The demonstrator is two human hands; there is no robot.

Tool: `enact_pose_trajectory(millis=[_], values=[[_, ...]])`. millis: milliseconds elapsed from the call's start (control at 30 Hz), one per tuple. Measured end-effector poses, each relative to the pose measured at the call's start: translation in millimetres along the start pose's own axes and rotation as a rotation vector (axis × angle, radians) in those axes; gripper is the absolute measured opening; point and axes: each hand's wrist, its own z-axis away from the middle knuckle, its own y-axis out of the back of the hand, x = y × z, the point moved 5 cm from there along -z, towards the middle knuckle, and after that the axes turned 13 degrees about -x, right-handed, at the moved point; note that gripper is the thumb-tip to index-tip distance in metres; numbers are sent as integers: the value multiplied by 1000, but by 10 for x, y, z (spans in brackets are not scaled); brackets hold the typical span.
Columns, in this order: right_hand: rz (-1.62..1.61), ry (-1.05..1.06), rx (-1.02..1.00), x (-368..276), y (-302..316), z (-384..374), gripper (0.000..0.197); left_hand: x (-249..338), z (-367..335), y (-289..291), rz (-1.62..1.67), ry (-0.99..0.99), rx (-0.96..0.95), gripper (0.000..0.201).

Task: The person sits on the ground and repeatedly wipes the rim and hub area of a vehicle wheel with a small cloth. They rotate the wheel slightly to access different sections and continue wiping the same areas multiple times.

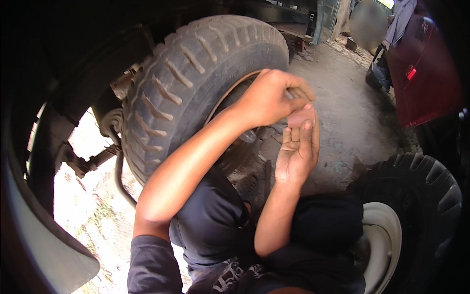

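Observation:
In front of me, a small flat reddish-brown piece is held between my two hands; it could be sandpaper or a patch, but I cannot tell which. My left hand reaches over from the left, its thumb and fingers closed at the piece's upper edge. From below, my right hand grips the lower part between thumb and fingers, palm turned up. Beside my left forearm stands a large, dusty truck tire with deep tread, mounted under a vehicle. My left wrist partly covers its wheel opening.
Another tire with a pale rim is close by my right knee. A dark red panel stands at the far right, with grey cloth hanging by it. Dusty ground stretches ahead. Metal undercarriage parts and a hose are at left.

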Motion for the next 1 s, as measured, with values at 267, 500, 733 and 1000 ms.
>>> enact_pose_trajectory(millis=[267,500,733,1000], values=[[112,59,120,-95,204,145,59,-311,-52,-234,77,-64,-27,21],[257,87,126,-218,388,111,56,-280,-37,-274,-3,-127,-159,21],[325,55,66,-101,653,139,47,-354,-100,-344,-52,-70,-254,23],[300,-4,40,143,587,-31,47,-446,-31,-418,-257,-132,-155,20]])
